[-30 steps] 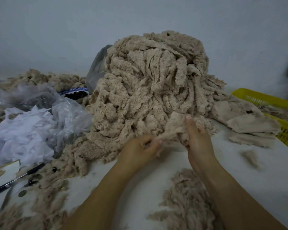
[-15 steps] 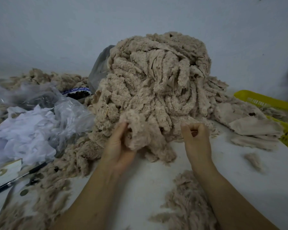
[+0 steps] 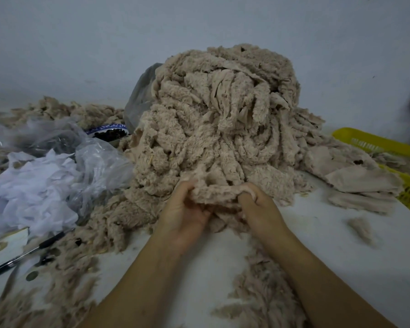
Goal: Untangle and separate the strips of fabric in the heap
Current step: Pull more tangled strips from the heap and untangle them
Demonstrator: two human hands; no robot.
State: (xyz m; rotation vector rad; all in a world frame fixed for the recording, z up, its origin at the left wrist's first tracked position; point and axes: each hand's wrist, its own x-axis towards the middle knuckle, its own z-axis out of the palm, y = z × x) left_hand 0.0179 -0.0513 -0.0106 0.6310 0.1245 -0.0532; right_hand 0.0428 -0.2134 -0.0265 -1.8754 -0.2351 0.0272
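Yellow basket (image 3: 374, 142) right; plastic bags (image 3: 100, 162), pen (image 3: 50, 241) (black) left.

My white table (image 3: 329, 245) carries the heap of beige strips (image 3: 223, 129) in the middle, crumpled plastic bags (image 3: 97, 166) and a black pen (image 3: 50, 241) on my left, a yellow basket (image 3: 365, 140) on the right (cut off by the edge), and loose fluff (image 3: 270, 292) near me.

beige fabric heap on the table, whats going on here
A person is working at the front foot of the tall heap of fuzzy beige fabric strips on the white table. The left hand and right hand both grip one fuzzy beige strip that runs into the heap, not yet pulled free. Loose beige scraps lie nearby, and a yellow plastic basket sits to the right.
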